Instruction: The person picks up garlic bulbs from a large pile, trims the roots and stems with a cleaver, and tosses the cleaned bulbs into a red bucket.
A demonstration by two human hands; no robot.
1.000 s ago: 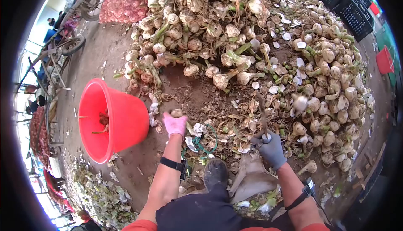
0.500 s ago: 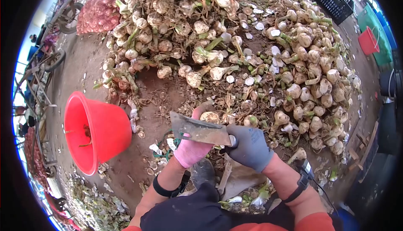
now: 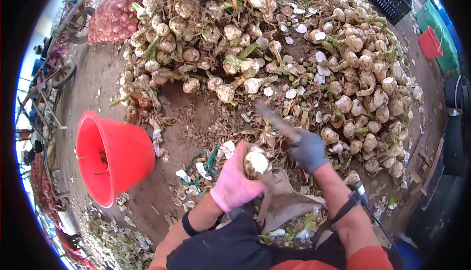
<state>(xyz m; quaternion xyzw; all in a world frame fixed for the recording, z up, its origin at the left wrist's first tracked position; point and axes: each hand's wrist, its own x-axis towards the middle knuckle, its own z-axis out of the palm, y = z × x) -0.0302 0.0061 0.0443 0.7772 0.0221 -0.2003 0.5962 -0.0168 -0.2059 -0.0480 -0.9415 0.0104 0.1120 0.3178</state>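
My left hand [image 3: 237, 179], in a pink glove, is closed around a pale round bulb [image 3: 256, 164]. The bulb's smooth white face points up. To the right, my right hand [image 3: 309, 151], in a grey glove, grips the handle of a cleaver [image 3: 278, 121]. Its blade points up and to the left, apart from the bulb and blurred by motion. Beyond both hands lies a big heap of bulbs [image 3: 230, 66] with roots and green stalks. Peelings and cut pale slices [image 3: 291, 94] lie strewn over the ground.
A red bucket [image 3: 132, 157] lies tilted at the left, its mouth facing left. Behind it is a red net sack [image 3: 115, 17] full of bulbs. Black crates [image 3: 387, 0] and another red bucket [image 3: 430, 43] stand at the far right. Green cord [image 3: 210, 164] lies by my left hand.
The cleaver has swung away from above my left hand, up and to the right. My left hand has come nearer and right, turning the bulb's white face into view.
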